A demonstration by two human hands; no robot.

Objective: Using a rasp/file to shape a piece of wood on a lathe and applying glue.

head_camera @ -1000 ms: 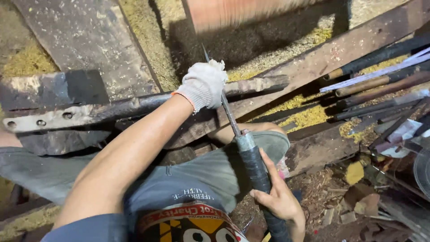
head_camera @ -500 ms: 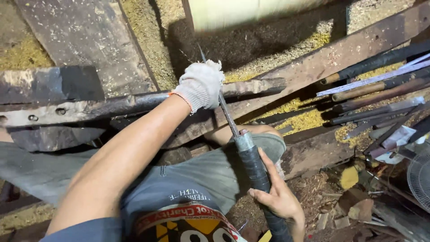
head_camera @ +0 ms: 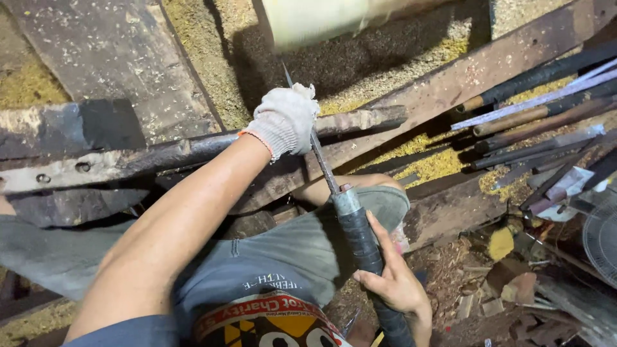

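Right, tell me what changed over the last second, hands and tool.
Very little moved. The gloved left hand shifted slightly left along the dark wooden piece, and the pale block at the top looks lighter and blurred. The left hand stays pressed on the thin metal blade, and the bare right hand keeps its grip on the tool's black wrapped handle, at the same angle.

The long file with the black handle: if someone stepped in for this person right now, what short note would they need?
Left hand, in a white knit glove, presses on the file's blade where it crosses the rusty metal bar.
Right hand, bare, grips the black handle low over the lap.
The bar lies across dark wooden beams; yellow sawdust is scattered about.
Spare rods lie to the right.
How much filing is done or left cannot be told.
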